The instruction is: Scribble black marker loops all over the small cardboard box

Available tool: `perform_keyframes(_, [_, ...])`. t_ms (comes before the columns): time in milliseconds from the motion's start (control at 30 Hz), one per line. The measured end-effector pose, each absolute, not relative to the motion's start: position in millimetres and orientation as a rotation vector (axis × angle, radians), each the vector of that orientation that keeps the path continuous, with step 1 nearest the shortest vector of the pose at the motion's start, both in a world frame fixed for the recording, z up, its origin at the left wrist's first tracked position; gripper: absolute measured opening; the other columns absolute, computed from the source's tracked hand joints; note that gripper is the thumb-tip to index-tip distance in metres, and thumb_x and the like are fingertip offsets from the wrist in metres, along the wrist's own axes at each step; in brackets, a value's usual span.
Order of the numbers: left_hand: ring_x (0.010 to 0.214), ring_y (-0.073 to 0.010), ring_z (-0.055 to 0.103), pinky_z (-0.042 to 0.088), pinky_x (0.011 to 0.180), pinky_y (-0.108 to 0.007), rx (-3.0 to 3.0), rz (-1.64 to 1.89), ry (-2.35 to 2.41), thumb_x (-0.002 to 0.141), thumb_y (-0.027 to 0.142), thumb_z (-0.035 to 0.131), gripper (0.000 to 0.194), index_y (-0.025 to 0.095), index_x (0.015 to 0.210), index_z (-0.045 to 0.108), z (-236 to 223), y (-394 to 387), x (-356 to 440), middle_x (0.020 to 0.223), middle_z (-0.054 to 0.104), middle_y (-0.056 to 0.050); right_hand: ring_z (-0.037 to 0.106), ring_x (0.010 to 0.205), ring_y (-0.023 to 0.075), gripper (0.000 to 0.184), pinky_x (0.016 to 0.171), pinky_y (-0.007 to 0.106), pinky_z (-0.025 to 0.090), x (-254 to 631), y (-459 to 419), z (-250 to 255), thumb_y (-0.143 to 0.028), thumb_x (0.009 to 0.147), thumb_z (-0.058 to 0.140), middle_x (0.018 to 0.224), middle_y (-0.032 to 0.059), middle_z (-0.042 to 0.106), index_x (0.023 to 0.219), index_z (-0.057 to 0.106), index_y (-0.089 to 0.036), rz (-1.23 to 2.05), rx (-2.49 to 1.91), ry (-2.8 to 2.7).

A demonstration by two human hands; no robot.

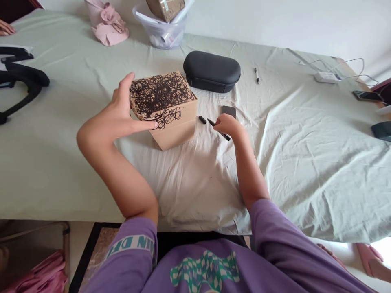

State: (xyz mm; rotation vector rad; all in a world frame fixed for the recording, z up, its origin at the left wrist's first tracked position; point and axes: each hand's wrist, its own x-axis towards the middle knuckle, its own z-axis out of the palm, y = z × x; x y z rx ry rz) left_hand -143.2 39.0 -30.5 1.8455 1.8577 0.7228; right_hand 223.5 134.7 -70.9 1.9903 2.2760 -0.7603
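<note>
A cardboard box [174, 122] covered in black scribbles sits on the cloth-covered table [305, 154]. My left hand [122, 112] grips its near left corner, thumb along the front face and fingers up the side. My right hand [227, 124] is closed on a black marker [218, 128], its tip pointing left toward the box. The marker's cap [202, 119] lies on the cloth just left of the tip. A small dark flat object [229, 110] lies behind my right hand.
A black oval case [211, 71] lies behind the box, a pen [257, 75] to its right. A plastic tub [160, 30] and a pink bag [106, 22] stand at the back. Black headgear [18, 77] lies left; a charger [326, 76] and phone [366, 95] lie right. Another person's hand [5, 28] shows at far left.
</note>
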Motion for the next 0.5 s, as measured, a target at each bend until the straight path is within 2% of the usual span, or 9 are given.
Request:
perform_keyframes(100, [0.159, -0.0494, 0.047, 0.034, 0.134, -0.075, 1.855, 0.718, 1.84, 0.056, 0.043, 0.1, 0.157, 0.045, 0.178, 0.001, -33.3, 39.4, -145.9, 0.185, 0.024, -0.009, 0.077, 0.112, 0.0388, 0.017, 0.094, 0.047, 0.062, 217.0, 132.8, -75.3, -0.01, 0.087, 0.071, 0.114, 0.0228, 0.081, 0.102, 0.078, -0.012, -0.665, 1.975, 2.215])
perform_keyframes(233, [0.156, -0.0494, 0.05, 0.037, 0.132, -0.075, 1.866, 0.768, 1.831, 0.053, 0.048, 0.102, 0.16, 0.045, 0.178, 0.004, -38.1, 42.4, -149.6, 0.183, 0.027, -0.01, 0.078, 0.113, 0.0373, 0.031, 0.096, 0.046, 0.062, 209.1, 130.2, -80.1, -0.007, 0.087, 0.068, 0.116, 0.023, 0.081, 0.115, 0.081, -0.011, -0.618, 1.972, 2.189])
perform_keyframes(367, [0.148, -0.0497, 0.058, 0.042, 0.126, -0.077, 1.847, 0.767, 1.865, 0.049, 0.046, 0.105, 0.161, 0.048, 0.177, 0.007, -40.3, 44.6, -150.0, 0.179, 0.032, -0.011, 0.078, 0.115, 0.0374, 0.036, 0.096, 0.047, 0.064, 202.7, 129.9, -85.8, -0.008, 0.088, 0.068, 0.123, 0.0225, 0.081, 0.12, 0.081, -0.014, -0.599, 2.002, 2.206])
perform_keyframes(500, [0.147, -0.0506, 0.057, 0.04, 0.128, -0.078, 1.847, 0.771, 1.833, 0.052, 0.048, 0.104, 0.159, 0.049, 0.177, 0.007, -35.0, 42.0, -145.8, 0.179, 0.03, -0.011, 0.077, 0.116, 0.0397, 0.036, 0.096, 0.05, 0.064, 197.5, 130.8, -92.6, -0.008, 0.088, 0.066, 0.126, 0.0242, 0.08, 0.12, 0.081, -0.014, -0.578, 2.051, 2.252])
